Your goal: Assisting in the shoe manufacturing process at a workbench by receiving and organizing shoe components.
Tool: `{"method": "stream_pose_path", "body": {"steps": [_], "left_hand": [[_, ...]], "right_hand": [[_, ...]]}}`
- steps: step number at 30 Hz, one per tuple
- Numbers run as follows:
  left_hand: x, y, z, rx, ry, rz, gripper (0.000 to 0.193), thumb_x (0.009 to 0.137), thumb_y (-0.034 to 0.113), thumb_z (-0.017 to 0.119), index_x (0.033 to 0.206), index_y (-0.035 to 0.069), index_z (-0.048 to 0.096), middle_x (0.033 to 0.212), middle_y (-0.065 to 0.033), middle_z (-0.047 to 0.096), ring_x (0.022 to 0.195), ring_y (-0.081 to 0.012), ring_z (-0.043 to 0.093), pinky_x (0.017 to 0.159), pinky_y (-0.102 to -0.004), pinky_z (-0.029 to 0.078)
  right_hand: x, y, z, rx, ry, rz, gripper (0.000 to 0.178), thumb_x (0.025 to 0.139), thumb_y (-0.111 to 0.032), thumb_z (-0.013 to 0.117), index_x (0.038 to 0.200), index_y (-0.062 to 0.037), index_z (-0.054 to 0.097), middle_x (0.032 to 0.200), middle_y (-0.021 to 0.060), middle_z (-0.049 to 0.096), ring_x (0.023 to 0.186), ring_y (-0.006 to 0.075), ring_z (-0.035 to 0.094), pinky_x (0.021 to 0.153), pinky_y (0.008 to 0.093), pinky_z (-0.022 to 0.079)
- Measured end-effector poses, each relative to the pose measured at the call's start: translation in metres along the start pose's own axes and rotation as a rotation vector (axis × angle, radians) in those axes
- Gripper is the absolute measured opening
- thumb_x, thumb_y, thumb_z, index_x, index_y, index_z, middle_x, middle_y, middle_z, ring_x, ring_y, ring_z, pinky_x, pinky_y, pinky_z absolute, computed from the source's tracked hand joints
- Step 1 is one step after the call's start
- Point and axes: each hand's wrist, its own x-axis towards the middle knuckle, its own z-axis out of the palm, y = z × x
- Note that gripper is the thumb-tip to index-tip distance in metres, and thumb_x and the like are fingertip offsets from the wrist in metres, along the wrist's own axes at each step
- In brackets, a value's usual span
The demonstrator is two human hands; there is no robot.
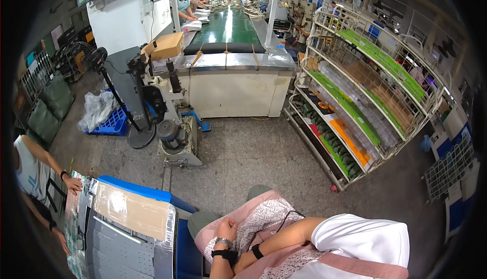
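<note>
My left hand rests over my lap with its fingers curled into a loose fist, and nothing shows in it. A metal watch and a black wristband are on that wrist. Across my body from the white sleeve comes my right forearm. My right hand lies against the left forearm, below a black wristband; its fingers are hidden. Under both arms spreads a pink apron with a speckled patterned panel.
Left of me stands a blue-edged workstation with a cardboard-covered top; a co-worker's hands touch its far side. Ahead are a motorised machine, a blue crate and a green conveyor. A wheeled rack stands right.
</note>
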Motion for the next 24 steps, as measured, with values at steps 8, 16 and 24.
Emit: {"method": "stream_pose_path", "body": {"steps": [8, 16, 24], "left_hand": [[-0.002, 0.003, -0.003, 0.002, 0.007, -0.037, 0.016, 0.08, 0.02, 0.068, 0.086, 0.005, 0.068, 0.075, -0.0123, 0.069, 0.071, -0.029, 0.068, 0.069, -0.0387, 0.053], [0.001, 0.002, -0.003, 0.008, 0.011, -0.036, 0.016, 0.08, 0.019, 0.068, 0.086, 0.004, 0.068, 0.077, -0.0131, 0.07, 0.073, -0.0295, 0.069, 0.07, -0.0391, 0.054], [-0.001, 0.008, -0.009, 0.028, 0.014, -0.048, 0.015, 0.081, 0.019, 0.067, 0.085, 0.005, 0.069, 0.076, -0.0127, 0.07, 0.072, -0.0289, 0.069, 0.069, -0.039, 0.054]], "right_hand": [[-0.013, -0.045, -0.033, 0.076, 0.156, -0.211, 0.034, 0.094, -0.03, 0.054, 0.124, -0.0168, 0.058, 0.122, 0.0079, 0.064, 0.103, 0.0303, 0.065, 0.078, 0.0407, 0.053], [-0.004, -0.023, -0.018, 0.159, 0.165, -0.278, 0.03, 0.094, -0.027, 0.055, 0.121, -0.0142, 0.061, 0.126, 0.008, 0.063, 0.109, 0.0288, 0.063, 0.082, 0.0397, 0.054], [0.018, 0.125, 0.09, -0.396, 0.185, -0.185, 0.03, 0.093, -0.026, 0.056, 0.119, -0.0141, 0.062, 0.121, 0.0088, 0.066, 0.105, 0.0297, 0.065, 0.081, 0.0396, 0.054]]}}
